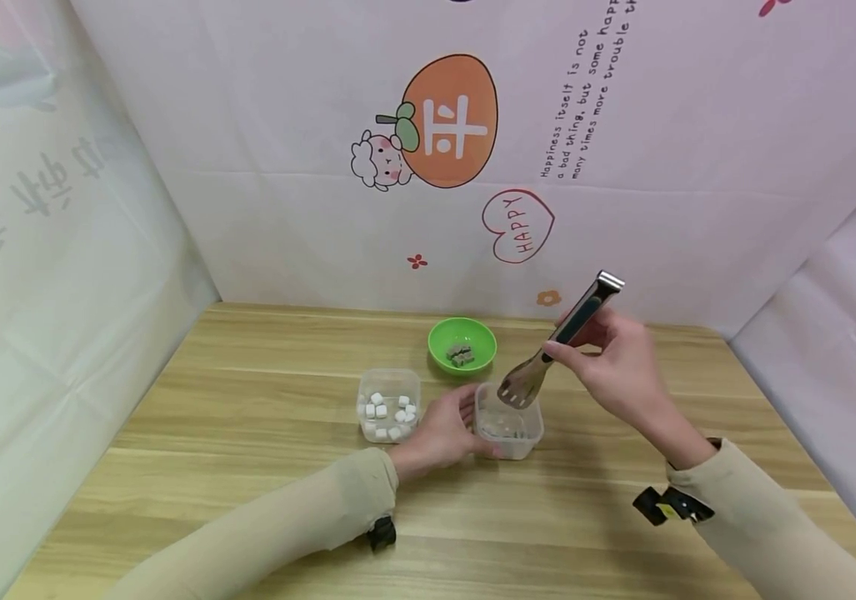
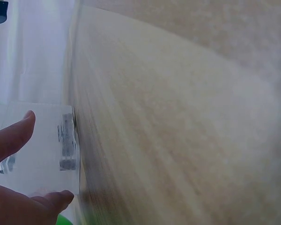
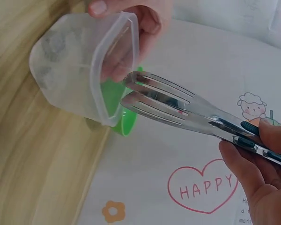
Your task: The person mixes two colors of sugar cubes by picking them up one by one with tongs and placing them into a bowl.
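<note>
My right hand [image 1: 615,367] grips a pair of metal serving tongs [image 1: 580,318] with dark grip panels. Their slotted heads [image 3: 159,101] point down at the mouth of a clear plastic container [image 1: 518,447], a narrow gap between them with nothing in it. Small greyish pieces [image 1: 503,430] lie at the bottom of that container. My left hand [image 1: 438,429] holds the container from its left side, thumb in front and fingers behind. Behind it stands a green bowl [image 1: 440,357] with several grey-brown pieces [image 1: 461,356] in it.
Left of my left hand is a second clear container [image 1: 390,377] holding several white cubes [image 1: 381,411]. A printed white cloth [image 1: 307,233] hangs along the back of the wooden table [image 1: 262,400], and more white cloth [image 1: 90,275] hangs on the left.
</note>
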The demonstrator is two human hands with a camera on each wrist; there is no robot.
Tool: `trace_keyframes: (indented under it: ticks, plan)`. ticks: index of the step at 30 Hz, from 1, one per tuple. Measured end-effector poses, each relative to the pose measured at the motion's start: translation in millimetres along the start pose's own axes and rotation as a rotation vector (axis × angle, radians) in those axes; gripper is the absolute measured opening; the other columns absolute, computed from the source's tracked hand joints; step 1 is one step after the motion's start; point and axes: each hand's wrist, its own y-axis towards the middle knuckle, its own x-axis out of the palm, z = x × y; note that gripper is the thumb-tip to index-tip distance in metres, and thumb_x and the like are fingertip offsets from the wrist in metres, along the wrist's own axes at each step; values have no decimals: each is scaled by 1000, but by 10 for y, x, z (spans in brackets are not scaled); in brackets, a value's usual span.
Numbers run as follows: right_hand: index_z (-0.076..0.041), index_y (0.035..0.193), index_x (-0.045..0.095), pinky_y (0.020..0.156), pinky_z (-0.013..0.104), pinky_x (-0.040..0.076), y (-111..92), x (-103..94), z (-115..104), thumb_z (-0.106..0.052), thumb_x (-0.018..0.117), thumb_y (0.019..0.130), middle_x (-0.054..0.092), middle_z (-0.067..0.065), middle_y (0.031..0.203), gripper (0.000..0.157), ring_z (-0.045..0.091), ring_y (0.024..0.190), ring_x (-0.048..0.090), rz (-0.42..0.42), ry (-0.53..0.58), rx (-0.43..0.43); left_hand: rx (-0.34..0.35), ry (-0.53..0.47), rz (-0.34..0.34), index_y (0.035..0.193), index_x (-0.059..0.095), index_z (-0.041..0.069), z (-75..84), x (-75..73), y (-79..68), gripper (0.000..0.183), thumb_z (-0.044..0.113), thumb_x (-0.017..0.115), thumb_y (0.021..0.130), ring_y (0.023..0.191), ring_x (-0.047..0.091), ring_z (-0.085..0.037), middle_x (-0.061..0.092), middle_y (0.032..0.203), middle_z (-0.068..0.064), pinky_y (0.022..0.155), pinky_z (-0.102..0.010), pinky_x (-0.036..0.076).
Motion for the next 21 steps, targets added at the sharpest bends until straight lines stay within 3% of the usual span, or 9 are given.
trace_keyframes:
  ticks: [12, 21]
  plan:
    - [-1, 105, 70, 69, 21, 63, -107, 170, 112, 3, 86, 85, 73, 5, 86, 26, 20, 79, 73, -121, -18, -28, 7, -13, -4, 155, 45, -1, -17, -8, 5, 98, -6, 94, 70, 142, 51, -32, 53, 154, -19, 118, -36, 43]
    - [-5, 103, 69, 69, 27, 64, -114, 256, 146, 5, 86, 84, 73, 2, 86, 27, 19, 80, 73, -172, -66, -38, 16, -12, -9, 155, 45, -2, -21, -19, 5, 97, -7, 94, 71, 142, 50, -32, 53, 154, -19, 118, -35, 43]
